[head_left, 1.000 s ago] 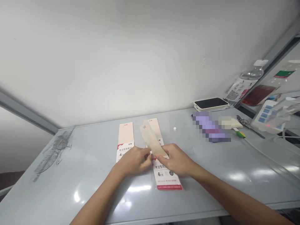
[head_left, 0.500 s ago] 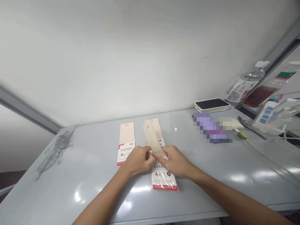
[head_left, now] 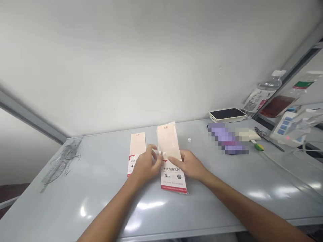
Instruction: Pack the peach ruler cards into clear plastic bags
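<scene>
My right hand (head_left: 190, 163) grips the right edge of a flat ruler-set packet (head_left: 174, 179), its thumb lying across the front. The packet has a plain pinkish upper part and a white label with a red bottom strip, under shiny clear film. Whether another packet lies beneath it, I cannot tell. At its left edge my left hand (head_left: 148, 164) is curled, thumb and forefinger close around a small white piece (head_left: 159, 152). A second small white piece (head_left: 164, 153) shows on the packet's front. Partly behind my left hand, a similar packet (head_left: 138, 143) lies on the table.
A small white round piece (head_left: 189, 139) lies on the grey table (head_left: 101, 205). To the right are a phone (head_left: 227, 114), a blurred purple item (head_left: 223, 136), a cable (head_left: 280, 164), a plastic bottle (head_left: 263, 92) and a power strip (head_left: 285, 126). The wall rises behind.
The bent, pale upper flap now lies flat against the packet, and the separate layers look lined up. My left hand has moved slightly up and left, uncovering small white pieces.
</scene>
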{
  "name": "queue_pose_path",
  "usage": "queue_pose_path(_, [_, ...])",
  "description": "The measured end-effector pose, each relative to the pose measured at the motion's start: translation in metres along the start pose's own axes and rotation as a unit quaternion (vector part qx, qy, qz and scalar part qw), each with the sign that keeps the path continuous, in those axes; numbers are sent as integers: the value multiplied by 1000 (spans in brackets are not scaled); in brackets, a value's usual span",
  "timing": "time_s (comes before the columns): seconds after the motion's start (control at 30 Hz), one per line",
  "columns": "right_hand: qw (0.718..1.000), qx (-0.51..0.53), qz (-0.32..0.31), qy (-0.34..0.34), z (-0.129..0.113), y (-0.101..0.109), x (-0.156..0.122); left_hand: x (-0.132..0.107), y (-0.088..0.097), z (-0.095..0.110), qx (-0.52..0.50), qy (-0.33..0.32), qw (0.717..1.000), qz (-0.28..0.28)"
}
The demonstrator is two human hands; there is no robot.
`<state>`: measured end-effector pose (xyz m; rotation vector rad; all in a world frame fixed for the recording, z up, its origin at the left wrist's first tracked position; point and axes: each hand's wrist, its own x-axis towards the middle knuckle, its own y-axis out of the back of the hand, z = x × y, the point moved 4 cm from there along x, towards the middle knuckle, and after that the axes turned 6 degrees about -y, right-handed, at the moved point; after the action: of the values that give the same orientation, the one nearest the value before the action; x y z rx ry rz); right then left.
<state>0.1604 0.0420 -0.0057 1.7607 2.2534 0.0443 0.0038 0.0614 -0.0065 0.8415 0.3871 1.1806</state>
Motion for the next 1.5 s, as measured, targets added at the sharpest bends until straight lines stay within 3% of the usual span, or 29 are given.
queue_pose_path(0.13, [999, 47, -9, 11, 2, 4, 3, 1, 6, 2, 9, -48, 995, 83])
queue_pose_path(0.27, [997, 70, -7, 18, 2, 6, 3, 3, 7, 4, -11, -62, 995, 75])
queue_pose_path(0.47, [996, 75, -38, 21, 0, 3, 0, 5, 1, 6, -225, -43, 973, 41])
queue_pose_path(0.7, [992, 108, -53, 27, -2, 8, 6, 11, 14, 3, -295, -32, 951, 90])
queue_pose_path(0.8, [997, 81, 6, 10, -2, 28, 11, 15, 30, -7, -297, 9, 946, 132])
queue_pose_path(0.87, [996, 54, 67, -15, 2, 46, 15, 17, 43, -22, -261, 75, 950, 152])
queue_pose_path(1.0, [977, -89, 162, -102, 21, 76, 24, 19, 64, -56, -28, 207, 974, 88])
queue_pose_path(1.1, [942, -204, 214, -157, 34, 85, 27, 16, 72, -73, 153, 284, 946, 27])
queue_pose_path(1.17, [903, -316, 239, -168, 35, 85, 28, 13, 71, -74, 221, 302, 927, -7])
queue_pose_path(1.23, [862, -409, 244, -172, 33, 83, 27, 13, 65, -65, 260, 274, 926, 7])
queue_pose_path(1.33, [830, -472, 237, -178, 30, 81, 25, 16, 47, -36, 282, 138, 947, 71])
queue_pose_path(1.4, [820, -490, 239, -175, 28, 80, 24, 16, 27, -18, 277, 65, 957, 63])
queue_pose_path(1.5, [811, -505, 255, -152, 26, 79, 22, 13, 1, -5, 278, 30, 960, 30])
